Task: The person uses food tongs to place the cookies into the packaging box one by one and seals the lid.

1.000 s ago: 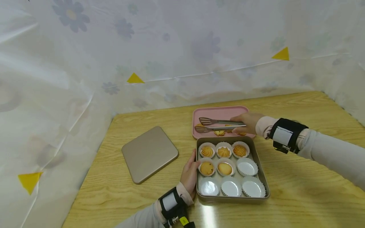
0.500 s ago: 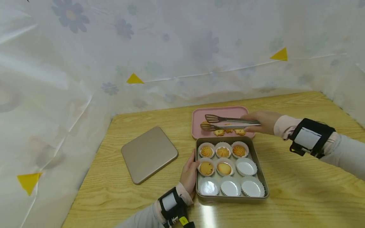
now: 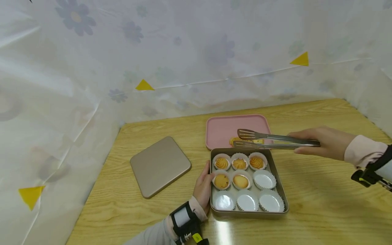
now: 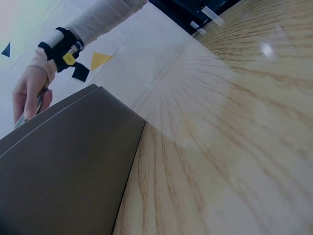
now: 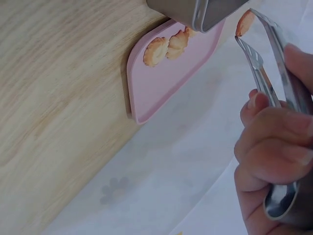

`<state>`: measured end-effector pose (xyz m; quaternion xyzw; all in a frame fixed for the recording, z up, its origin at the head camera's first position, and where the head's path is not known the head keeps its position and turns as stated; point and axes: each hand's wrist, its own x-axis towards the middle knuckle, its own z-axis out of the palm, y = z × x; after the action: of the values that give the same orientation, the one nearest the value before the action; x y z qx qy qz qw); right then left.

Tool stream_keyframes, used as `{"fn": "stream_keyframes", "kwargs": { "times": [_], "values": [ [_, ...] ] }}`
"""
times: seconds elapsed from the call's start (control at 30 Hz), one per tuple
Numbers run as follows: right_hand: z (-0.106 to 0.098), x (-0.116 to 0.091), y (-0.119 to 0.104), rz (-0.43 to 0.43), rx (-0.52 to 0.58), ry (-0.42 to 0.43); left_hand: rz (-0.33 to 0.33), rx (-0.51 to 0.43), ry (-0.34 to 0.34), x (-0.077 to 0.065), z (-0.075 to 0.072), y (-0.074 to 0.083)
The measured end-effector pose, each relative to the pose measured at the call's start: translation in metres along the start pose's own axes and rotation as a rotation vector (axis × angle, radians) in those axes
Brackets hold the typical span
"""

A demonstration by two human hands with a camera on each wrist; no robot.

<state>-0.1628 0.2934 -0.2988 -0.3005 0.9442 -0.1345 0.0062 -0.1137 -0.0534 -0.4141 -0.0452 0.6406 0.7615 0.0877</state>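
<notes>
My right hand (image 3: 324, 143) grips metal tongs (image 3: 278, 145) by the handle end, held over the tray's front and the tin's back edge. A browned cookie (image 5: 245, 23) sits between the tong tips in the right wrist view. My left hand (image 3: 202, 189) holds the left wall of a square tin (image 3: 249, 214), its thumb at the rim. Inside the tin, white fluted paper cups stand in three rows. Five-odd spots aside, several hold one cookie (image 3: 222, 163) each; the front-row cups (image 3: 248, 200) and the middle row's right cup (image 3: 264, 179) are bare.
A pink tray (image 3: 226, 126) lies behind the tin, with a few cookies (image 5: 155, 52) near its front edge. The tin's flat lid (image 3: 160, 166) rests on the wooden table (image 3: 122, 211) to the left. A flowered sheet (image 3: 190, 51) hangs behind the table.
My right hand has moved right and toward me, drawing the tongs back from the tray with a cookie. The left hand and tin have stayed put.
</notes>
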Motion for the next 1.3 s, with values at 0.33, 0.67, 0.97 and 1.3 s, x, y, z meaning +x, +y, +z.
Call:
{"fn": "stream_keyframes", "kwargs": {
  "times": [0.33, 0.67, 0.97, 1.3],
  "values": [
    [0.005, -0.044, 0.002, 0.055, -0.126, -0.062, 0.011, 0.016, 0.004, 0.000, -0.001, 0.000],
    [0.001, -0.063, -0.003, -0.028, -0.189, -0.020, 0.017, 0.017, 0.003, -0.001, -0.001, 0.001],
    [-0.011, -0.059, -0.016, 0.067, -0.242, -0.187, 0.018, 0.016, -0.002, -0.002, -0.002, 0.001],
    [-0.021, -0.053, -0.030, 0.068, -0.326, -0.221, 0.005, 0.013, -0.002, 0.000, -0.002, 0.000]
  ]
}}
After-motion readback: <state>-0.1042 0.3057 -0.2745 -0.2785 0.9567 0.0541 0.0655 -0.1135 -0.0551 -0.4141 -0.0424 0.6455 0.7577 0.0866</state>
